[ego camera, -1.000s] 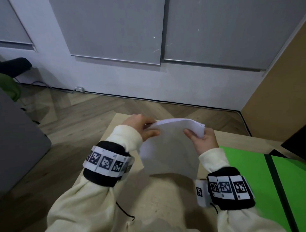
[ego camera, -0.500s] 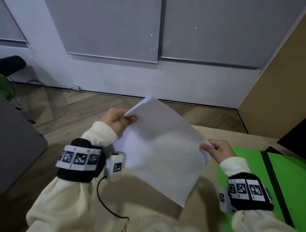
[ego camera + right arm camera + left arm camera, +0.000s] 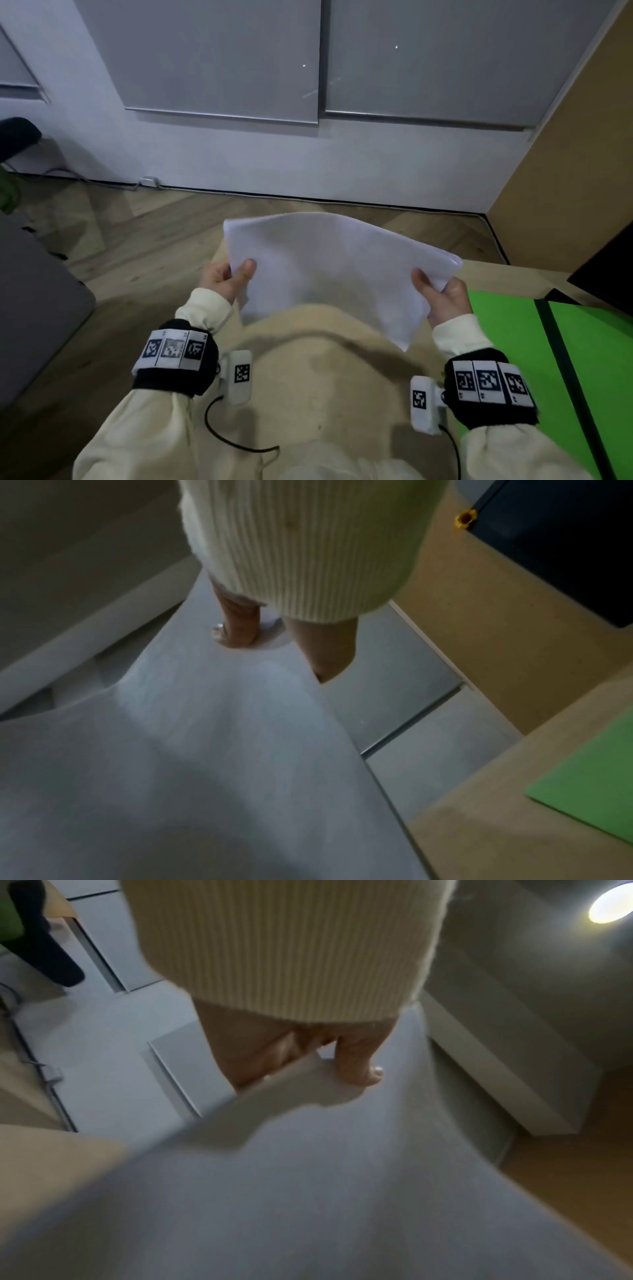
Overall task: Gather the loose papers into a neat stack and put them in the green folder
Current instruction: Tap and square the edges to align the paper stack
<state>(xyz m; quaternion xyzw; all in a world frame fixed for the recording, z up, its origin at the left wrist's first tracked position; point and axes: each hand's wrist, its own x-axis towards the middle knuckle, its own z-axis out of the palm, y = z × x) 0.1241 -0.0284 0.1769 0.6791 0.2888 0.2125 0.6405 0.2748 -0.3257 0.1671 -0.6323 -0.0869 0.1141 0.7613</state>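
Observation:
A stack of white papers (image 3: 329,270) hangs in the air above the beige table (image 3: 325,377), bowed slightly upward. My left hand (image 3: 227,279) pinches its left edge, thumb on top. My right hand (image 3: 442,296) pinches the right edge the same way. In the left wrist view the papers (image 3: 308,1191) fill the lower frame under my thumb (image 3: 359,1066). The right wrist view shows the papers (image 3: 171,750) likewise, with my right hand (image 3: 284,645) on their edge. The green folder (image 3: 534,370) lies open on the table to the right, a dark spine down its middle; its corner (image 3: 589,785) also shows.
A white wall with grey cabinet doors (image 3: 308,68) stands beyond the table. Wood floor (image 3: 137,233) lies to the left, beside a grey object (image 3: 34,308). A tan panel (image 3: 565,154) and a dark item (image 3: 606,270) sit at the right.
The papers went from upright on the table, to tilted high on the left, to level now. My left hand has dropped and both hands hold opposite edges.

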